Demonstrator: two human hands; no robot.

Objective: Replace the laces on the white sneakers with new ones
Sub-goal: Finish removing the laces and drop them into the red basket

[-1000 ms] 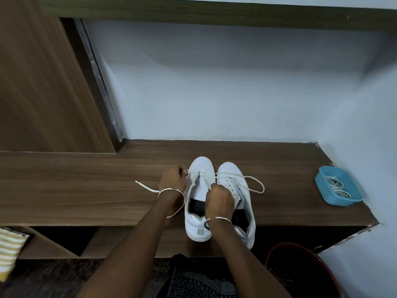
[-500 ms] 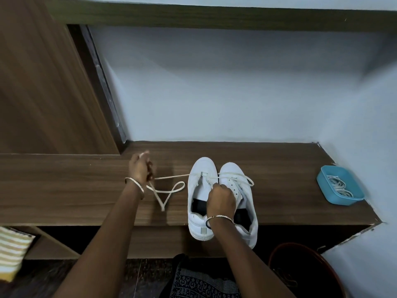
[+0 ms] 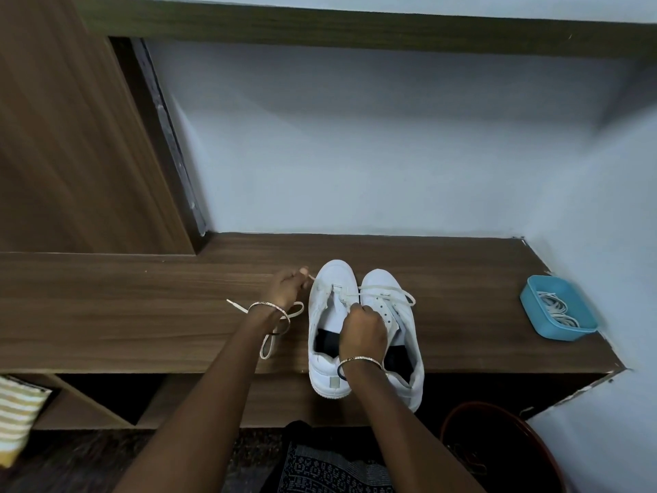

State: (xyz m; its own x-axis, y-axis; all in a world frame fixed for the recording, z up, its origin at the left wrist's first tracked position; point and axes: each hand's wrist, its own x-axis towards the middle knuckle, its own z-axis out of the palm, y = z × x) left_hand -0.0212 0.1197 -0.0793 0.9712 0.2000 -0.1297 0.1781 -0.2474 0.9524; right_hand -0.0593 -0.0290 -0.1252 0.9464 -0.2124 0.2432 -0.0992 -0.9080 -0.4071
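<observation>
White sneakers (image 3: 334,279), paired with toes pointing away, are sitting at the front edge of the wooden shelf (image 3: 142,314), their heels overhanging it. I am watching the left hand (image 3: 286,288) pinching the flat white lace (image 3: 236,306) just beside the left shoe's toe, its slack trailing in a loop toward the shelf's front edge. The right hand (image 3: 362,329) is curling onto the lace over the lowest eyelets. The hands are apart, each clamped on lace. I am judging the lace light, limp and snag-prone, so best taken near an eyelet and pulled in line. Spare laces (image 3: 558,309) are lying in a blue tray (image 3: 565,335) near the shelf's right end.
</observation>
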